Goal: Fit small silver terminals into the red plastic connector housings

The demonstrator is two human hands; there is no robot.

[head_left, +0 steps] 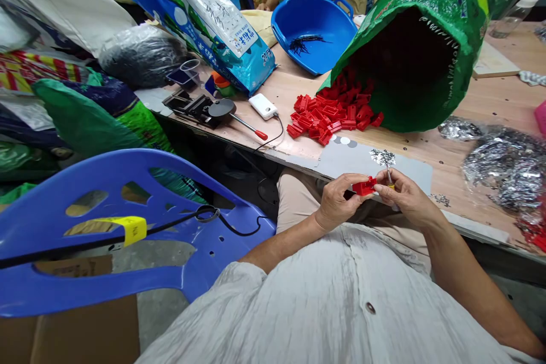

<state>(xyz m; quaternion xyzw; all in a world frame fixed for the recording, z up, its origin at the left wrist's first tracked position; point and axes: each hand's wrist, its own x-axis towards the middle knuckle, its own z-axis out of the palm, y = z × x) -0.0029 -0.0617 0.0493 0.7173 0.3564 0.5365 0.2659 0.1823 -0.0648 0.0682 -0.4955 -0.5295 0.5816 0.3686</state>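
My left hand (340,200) is closed on a small red plastic housing (363,186), held at the table's front edge above my lap. Right beside it, my right hand (403,196) grips a thin tool with a metal shaft and yellow collar (389,184), its shaft pointing up. The right fingertips are close to the housing; whether they touch it I cannot tell. Small silvery metal pieces (383,157) cluster at the tool's upper end, on it or on the grey mat (412,173) behind. Loose red housings (326,116) spill from a green sack (409,108).
A hand press with a red-tipped lever (222,109) and a white power bank (263,106) with a cable stand left. Behind are a blue basin (294,14) and a blue bag (251,68). Bagged metal parts (507,165) lie right. A blue chair (230,222) is at my left. Someone stands opposite.
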